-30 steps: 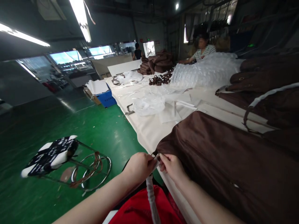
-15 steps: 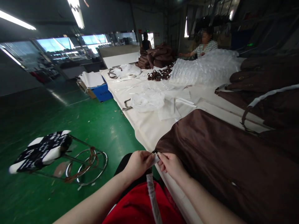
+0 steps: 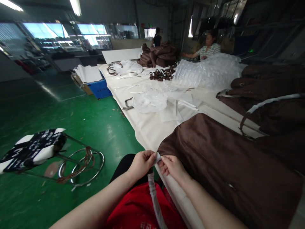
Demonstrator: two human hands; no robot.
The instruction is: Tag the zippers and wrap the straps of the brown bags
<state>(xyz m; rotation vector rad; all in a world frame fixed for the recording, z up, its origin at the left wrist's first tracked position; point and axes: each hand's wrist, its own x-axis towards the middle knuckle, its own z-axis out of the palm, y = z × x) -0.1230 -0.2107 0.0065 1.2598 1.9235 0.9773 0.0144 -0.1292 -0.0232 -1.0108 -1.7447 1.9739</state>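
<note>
- Since the earlier frames, the view has turned, and the stool (image 3: 35,148) and blue box (image 3: 100,89) sit farther left in it; both hands still work at the brown bag's near corner.
- White sheets (image 3: 88,74) lie over the blue box and the cardboard beside it.
- A clear plastic bag (image 3: 150,102) rests on the table (image 3: 145,125); its contents are too blurred to tell.
- The brown bag (image 3: 219,156) lies flat on the table, reaching from the fingertips away to the right; whether it holds anything cannot be told.
- The left hand (image 3: 143,163) has thumb and finger pressed together on a white wrap (image 3: 157,157) at the bag's corner.
- The right hand (image 3: 173,168) pinches the wrap's other side, just beside the left, with its forearm along the bag's near edge.
- A white-covered strap (image 3: 154,198) hangs below the hands, over red clothing (image 3: 135,206).
</note>
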